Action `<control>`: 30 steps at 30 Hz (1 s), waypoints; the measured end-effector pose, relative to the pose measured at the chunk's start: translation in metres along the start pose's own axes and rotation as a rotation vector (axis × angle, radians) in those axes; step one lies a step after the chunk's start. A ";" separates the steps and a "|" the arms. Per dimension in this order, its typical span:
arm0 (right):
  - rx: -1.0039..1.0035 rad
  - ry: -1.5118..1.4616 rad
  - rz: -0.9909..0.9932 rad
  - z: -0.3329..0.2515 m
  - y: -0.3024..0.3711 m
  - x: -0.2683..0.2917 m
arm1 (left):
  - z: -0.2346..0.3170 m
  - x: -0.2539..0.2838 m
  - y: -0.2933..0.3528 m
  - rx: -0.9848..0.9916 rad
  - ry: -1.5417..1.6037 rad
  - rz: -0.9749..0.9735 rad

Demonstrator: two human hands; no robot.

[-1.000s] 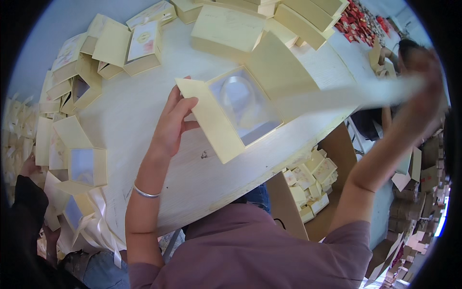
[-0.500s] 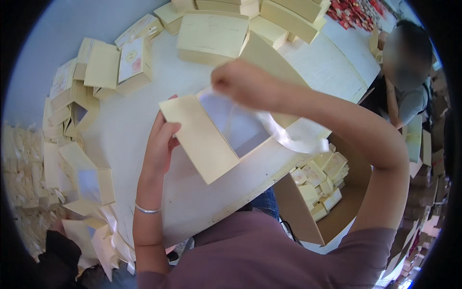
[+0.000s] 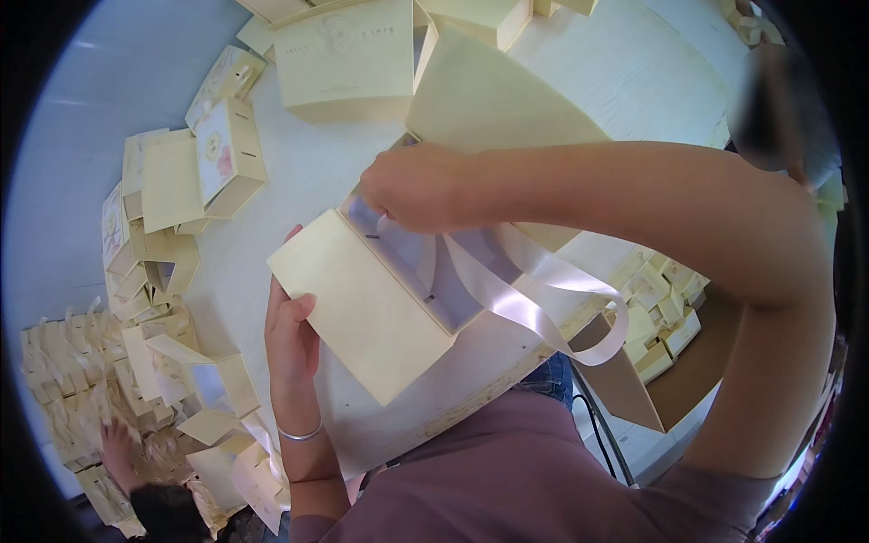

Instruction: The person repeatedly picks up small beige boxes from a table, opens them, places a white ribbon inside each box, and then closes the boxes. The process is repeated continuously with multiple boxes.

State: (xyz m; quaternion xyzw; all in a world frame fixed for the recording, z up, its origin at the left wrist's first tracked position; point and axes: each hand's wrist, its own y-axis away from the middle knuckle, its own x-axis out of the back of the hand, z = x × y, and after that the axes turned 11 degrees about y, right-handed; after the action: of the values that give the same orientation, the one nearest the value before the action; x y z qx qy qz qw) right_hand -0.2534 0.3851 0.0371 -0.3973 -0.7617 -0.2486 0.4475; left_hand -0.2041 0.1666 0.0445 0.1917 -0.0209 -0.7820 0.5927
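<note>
A cream cardboard gift box (image 3: 362,303) with a pale lilac inside is tilted in front of me above the table. My left hand (image 3: 291,330) grips its left end, thumb on the front face and fingers behind. Over the box's opening, my right hand (image 3: 412,188) is closed, its fingertips tucked down and partly hidden. A shiny white ribbon (image 3: 507,303) comes out from beneath that hand and loops past the box's right end. Two small dark slots show along the inner wall. Behind the box a wide cream flap (image 3: 507,100) stands up.
Cream boxes (image 3: 348,59) line the table's far edge, and more (image 3: 172,181) curve down its left side. Below right, a brown carton (image 3: 625,380) holds small cream boxes. Another person's hand (image 3: 118,448) is over ribboned boxes at lower left; a person (image 3: 778,109) is at far right.
My right hand has lowered to the box's opening. The ribbon's loop hangs wider and lower at the right. The whole view has shifted, bringing another person's hand into sight at lower left.
</note>
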 end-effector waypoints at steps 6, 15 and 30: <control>0.050 -0.032 0.024 0.003 -0.004 -0.005 | 0.000 -0.001 -0.002 0.000 -0.003 -0.047; 0.075 -0.177 -0.090 -0.005 -0.016 -0.013 | -0.048 0.032 -0.004 -0.096 0.089 0.016; 0.251 0.352 -0.058 -0.017 0.052 -0.014 | -0.050 0.002 -0.016 -0.448 -0.651 0.035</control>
State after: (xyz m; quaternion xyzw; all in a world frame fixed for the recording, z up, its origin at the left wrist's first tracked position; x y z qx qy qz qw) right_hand -0.1979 0.3960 0.0341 -0.2669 -0.7077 -0.2302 0.6123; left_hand -0.2033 0.1792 -0.0064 -0.2006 -0.0399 -0.7769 0.5955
